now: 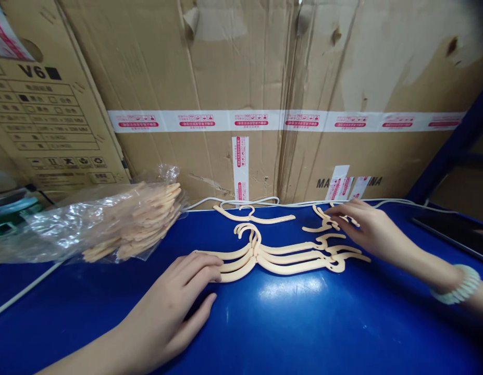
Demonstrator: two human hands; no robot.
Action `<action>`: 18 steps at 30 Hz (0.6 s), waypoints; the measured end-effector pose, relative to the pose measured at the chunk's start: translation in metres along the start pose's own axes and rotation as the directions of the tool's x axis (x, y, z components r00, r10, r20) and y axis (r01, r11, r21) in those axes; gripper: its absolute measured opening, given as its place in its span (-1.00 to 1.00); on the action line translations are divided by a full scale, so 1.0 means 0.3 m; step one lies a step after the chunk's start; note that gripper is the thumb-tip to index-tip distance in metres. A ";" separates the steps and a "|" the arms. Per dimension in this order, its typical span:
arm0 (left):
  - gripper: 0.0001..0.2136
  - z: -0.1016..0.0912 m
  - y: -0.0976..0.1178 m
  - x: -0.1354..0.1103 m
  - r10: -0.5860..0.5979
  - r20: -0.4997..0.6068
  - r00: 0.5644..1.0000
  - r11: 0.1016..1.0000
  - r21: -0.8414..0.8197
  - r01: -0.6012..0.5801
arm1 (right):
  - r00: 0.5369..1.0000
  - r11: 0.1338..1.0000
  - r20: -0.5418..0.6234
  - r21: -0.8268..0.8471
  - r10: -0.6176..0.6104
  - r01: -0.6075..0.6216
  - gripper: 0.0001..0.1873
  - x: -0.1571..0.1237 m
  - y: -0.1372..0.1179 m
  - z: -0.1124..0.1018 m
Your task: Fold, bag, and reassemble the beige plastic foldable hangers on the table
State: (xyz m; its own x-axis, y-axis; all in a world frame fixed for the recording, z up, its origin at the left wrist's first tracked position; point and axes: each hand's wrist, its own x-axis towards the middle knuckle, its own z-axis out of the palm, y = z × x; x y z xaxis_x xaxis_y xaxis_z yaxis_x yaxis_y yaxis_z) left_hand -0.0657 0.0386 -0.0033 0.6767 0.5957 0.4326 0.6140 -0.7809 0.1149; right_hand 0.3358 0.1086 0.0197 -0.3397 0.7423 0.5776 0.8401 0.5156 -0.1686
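Observation:
Several cream plastic hangers (280, 255) lie stacked together on a blue table (304, 323). My left hand (174, 302) rests flat beside them, fingers stretched out, fingertips touching the left ends of the stack. My right hand (368, 226) reaches to the back of the table, its fingers closing on another cream hanger (325, 221). A single hanger (252, 214) lies apart, near the cardboard.
A clear plastic bag of more cream hangers (127, 221) lies at the left. Taped cardboard boxes (241, 104) form a wall behind the table. A white cable (233, 200) runs along their base. A dark flat device (452, 229) lies at the right.

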 end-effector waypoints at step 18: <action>-0.74 0.006 0.009 0.004 -0.041 -0.022 0.999 0.998 -0.040 0.040 | 0.982 0.995 0.166 0.026 -0.096 0.093 -0.63 -0.017 0.146 0.073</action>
State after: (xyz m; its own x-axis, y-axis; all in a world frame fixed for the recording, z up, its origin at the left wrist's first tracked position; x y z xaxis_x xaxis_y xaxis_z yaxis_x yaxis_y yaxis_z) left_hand -0.0625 0.0374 -0.0042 0.6421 0.6227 0.4472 0.6237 -0.7635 0.1676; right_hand 0.3650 0.1367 -0.0083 -0.4841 0.7499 0.4509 0.7935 0.5934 -0.1349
